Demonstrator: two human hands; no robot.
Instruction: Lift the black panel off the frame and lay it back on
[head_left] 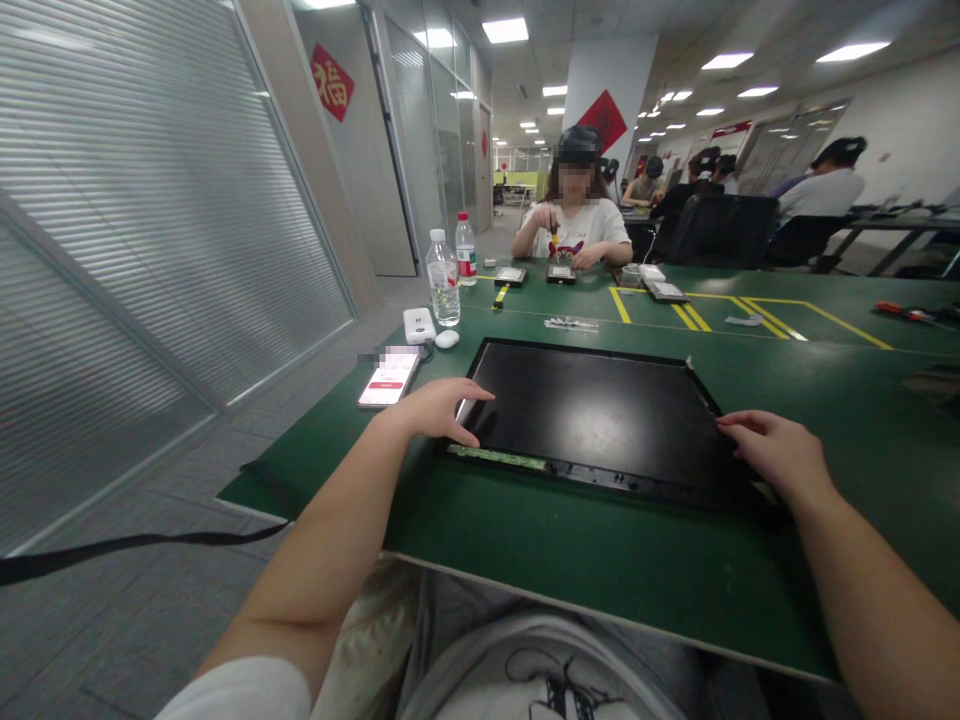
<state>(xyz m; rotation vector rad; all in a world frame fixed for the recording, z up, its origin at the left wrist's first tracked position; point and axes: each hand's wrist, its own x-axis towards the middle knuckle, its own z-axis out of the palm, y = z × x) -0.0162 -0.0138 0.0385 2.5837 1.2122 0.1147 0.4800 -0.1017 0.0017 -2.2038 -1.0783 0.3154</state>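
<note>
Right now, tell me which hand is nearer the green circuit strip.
Left. The left hand is at the left edge of the black panel, its thumb just above the green circuit strip; the right hand is at the panel's opposite edge.

The grey floor is bordered by slatted blinds. The ceiling is lit by rectangular panels.
</note>
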